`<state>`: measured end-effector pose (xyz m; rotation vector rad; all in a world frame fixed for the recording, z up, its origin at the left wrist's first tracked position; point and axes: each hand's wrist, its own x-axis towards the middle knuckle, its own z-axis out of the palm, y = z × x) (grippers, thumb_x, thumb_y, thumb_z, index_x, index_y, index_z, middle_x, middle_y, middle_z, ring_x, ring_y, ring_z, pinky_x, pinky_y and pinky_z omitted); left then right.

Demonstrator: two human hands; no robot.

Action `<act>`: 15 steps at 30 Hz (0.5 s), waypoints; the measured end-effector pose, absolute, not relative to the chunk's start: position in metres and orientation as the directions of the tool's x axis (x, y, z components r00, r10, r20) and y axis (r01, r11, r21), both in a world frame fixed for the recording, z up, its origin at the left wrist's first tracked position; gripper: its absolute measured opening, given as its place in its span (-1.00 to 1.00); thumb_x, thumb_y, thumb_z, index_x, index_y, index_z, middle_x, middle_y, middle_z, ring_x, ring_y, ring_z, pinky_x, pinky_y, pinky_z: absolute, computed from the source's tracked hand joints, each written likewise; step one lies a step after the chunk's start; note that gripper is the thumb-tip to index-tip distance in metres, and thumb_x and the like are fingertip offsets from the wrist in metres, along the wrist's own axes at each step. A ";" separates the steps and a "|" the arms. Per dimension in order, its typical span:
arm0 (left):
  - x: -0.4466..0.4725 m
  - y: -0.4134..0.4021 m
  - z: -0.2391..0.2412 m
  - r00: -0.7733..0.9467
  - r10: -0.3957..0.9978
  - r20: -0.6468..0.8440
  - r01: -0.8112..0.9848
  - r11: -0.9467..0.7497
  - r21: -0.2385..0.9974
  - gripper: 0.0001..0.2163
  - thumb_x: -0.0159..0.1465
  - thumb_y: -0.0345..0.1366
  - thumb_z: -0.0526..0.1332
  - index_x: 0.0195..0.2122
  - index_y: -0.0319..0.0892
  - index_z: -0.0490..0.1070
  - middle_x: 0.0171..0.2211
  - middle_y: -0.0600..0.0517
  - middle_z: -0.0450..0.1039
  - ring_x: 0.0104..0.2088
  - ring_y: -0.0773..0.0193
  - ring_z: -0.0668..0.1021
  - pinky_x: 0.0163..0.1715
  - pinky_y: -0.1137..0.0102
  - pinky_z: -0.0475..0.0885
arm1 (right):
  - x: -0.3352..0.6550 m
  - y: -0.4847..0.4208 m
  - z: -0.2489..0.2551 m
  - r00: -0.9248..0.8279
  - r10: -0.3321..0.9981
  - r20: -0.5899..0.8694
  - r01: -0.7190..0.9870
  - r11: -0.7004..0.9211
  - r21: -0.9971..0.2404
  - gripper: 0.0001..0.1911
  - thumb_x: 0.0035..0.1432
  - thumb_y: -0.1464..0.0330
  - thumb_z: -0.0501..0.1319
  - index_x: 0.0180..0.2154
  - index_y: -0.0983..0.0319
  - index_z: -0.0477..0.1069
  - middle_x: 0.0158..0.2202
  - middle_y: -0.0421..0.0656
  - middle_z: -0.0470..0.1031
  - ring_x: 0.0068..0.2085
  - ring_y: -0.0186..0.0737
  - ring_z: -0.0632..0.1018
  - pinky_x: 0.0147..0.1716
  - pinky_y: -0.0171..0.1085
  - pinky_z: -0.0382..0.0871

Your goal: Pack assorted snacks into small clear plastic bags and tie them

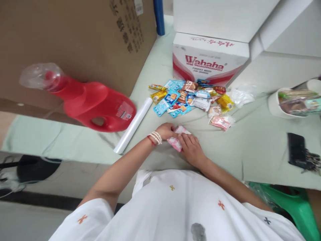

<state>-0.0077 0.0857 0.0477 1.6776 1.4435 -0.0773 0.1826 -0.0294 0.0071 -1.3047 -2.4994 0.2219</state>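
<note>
Both my hands meet on a small pink and white snack packet [177, 140] lying on the pale green tablecloth [225, 147]. My left hand [166, 131], with a bead bracelet on the wrist, grips the packet's left end with curled fingers. My right hand [191, 148] presses down on its right side with fingers together. Just beyond my hands lies a pile of several coloured snack packets [190, 98].
A red detergent jug [92, 103] lies on its side at the left, beside a white plastic roll [134, 124]. A Wahaha carton [208, 58] stands behind the pile. A white bowl [281, 105], a black phone with keys [298, 152] and a green stool [296, 204] are at the right.
</note>
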 end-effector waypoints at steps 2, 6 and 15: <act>-0.005 0.084 0.050 0.354 0.747 -0.563 0.795 0.077 0.602 -0.68 0.06 -0.03 0.35 -0.45 -0.23 0.45 -0.53 0.06 0.39 -0.45 0.25 0.41 -0.46 0.38 0.26 | 0.185 -0.028 0.001 -0.511 0.821 0.255 0.759 0.570 -0.314 -0.47 0.34 0.42 0.10 0.32 0.27 0.28 0.25 0.13 0.38 0.22 0.08 0.38 0.22 0.11 0.25; -0.007 0.068 0.056 0.492 0.649 -0.580 0.374 0.444 0.814 -0.47 0.16 0.25 0.21 -0.29 -0.22 0.47 -0.45 0.01 0.47 -0.47 0.25 0.46 -0.46 0.36 0.37 | 0.211 -0.025 0.015 -0.360 0.871 0.336 0.678 0.491 -0.547 -0.58 0.39 0.30 0.10 0.23 0.20 0.36 0.15 0.04 0.49 0.14 -0.02 0.47 0.14 0.01 0.37; -0.043 0.007 0.028 0.067 0.828 -0.557 0.247 0.527 0.813 -0.45 0.01 0.19 0.41 -0.18 -0.17 0.48 -0.36 0.01 0.55 -0.38 0.23 0.57 -0.38 0.38 0.51 | 0.490 0.040 0.121 0.812 0.529 0.245 0.228 0.097 -0.969 -0.76 0.29 0.34 0.25 -0.05 0.16 0.26 -0.10 -0.14 0.53 -0.26 -0.31 0.58 -0.19 -0.18 0.52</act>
